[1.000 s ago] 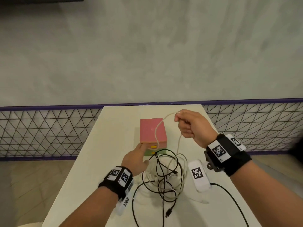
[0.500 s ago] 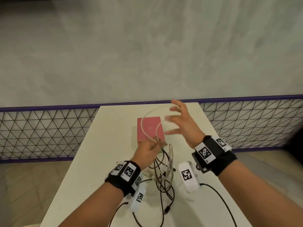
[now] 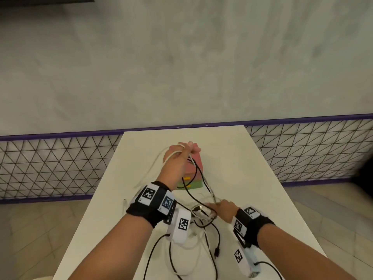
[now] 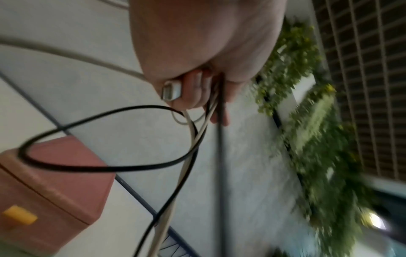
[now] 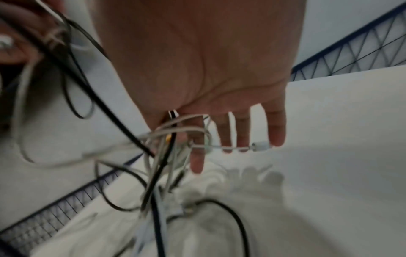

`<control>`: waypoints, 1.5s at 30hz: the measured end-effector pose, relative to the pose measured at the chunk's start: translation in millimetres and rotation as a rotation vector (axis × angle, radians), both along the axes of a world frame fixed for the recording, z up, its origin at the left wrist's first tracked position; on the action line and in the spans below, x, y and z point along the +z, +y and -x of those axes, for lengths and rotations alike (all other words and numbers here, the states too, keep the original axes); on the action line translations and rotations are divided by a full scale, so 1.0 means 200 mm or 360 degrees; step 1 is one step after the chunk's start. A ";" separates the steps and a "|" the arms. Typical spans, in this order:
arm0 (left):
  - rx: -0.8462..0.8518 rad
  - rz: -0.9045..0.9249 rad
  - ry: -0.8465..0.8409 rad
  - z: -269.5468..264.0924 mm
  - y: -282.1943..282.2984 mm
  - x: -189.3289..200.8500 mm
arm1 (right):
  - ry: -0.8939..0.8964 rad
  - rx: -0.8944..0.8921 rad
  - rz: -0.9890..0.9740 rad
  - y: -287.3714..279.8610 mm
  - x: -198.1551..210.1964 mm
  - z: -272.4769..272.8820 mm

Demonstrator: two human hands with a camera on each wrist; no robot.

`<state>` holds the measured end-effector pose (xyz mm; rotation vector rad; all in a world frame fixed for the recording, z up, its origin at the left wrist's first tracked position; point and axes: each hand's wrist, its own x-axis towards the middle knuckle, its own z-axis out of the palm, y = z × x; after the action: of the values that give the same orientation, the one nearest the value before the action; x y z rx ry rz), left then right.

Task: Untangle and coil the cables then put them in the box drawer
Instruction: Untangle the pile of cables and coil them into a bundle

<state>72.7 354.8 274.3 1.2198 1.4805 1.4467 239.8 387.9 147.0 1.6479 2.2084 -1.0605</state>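
Note:
My left hand (image 3: 184,151) is raised over the pink drawer box (image 3: 198,168) and grips a white cable (image 3: 150,171) and a black cable (image 3: 191,194). The left wrist view shows the left hand (image 4: 197,97) curled round the white cable's USB plug (image 4: 172,90), the black cable (image 4: 105,167) looping below it above the box (image 4: 57,182). Low on the table, my right hand (image 3: 217,205) reaches into the tangle of cables (image 3: 201,217). In the right wrist view strands (image 5: 173,132) run between the right hand's (image 5: 182,135) thumb and forefinger, the other fingers (image 5: 275,125) straight.
The white table (image 3: 242,168) is narrow, with its far edge just beyond the box. Wire-mesh fencing (image 3: 50,168) runs on both sides behind it. More black and white cable (image 3: 217,251) trails toward the near edge. The box's drawers have yellow handles (image 4: 19,214).
My left hand has risen and moved forward over the box, lifting the white and black cables. My right hand has dropped from above the box down to the tangle on the table.

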 end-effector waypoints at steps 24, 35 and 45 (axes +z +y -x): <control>-0.0652 0.0021 0.0897 0.13 -0.02 -0.40 | 0.1388 -0.0341 -0.0087 0.15 0.34 -0.04; 0.0228 0.0952 0.0043 0.40 -0.16 -0.70 | 0.2061 -0.1863 0.0200 0.30 0.46 -0.27; -0.0039 0.1040 0.0820 0.43 -0.14 -0.68 | 0.1868 -0.1179 -0.0255 0.14 0.40 -0.13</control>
<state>-13.5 327.3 137.9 1.2100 2.0491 0.5415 266.6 415.7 226.6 2.3657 2.1967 -2.6433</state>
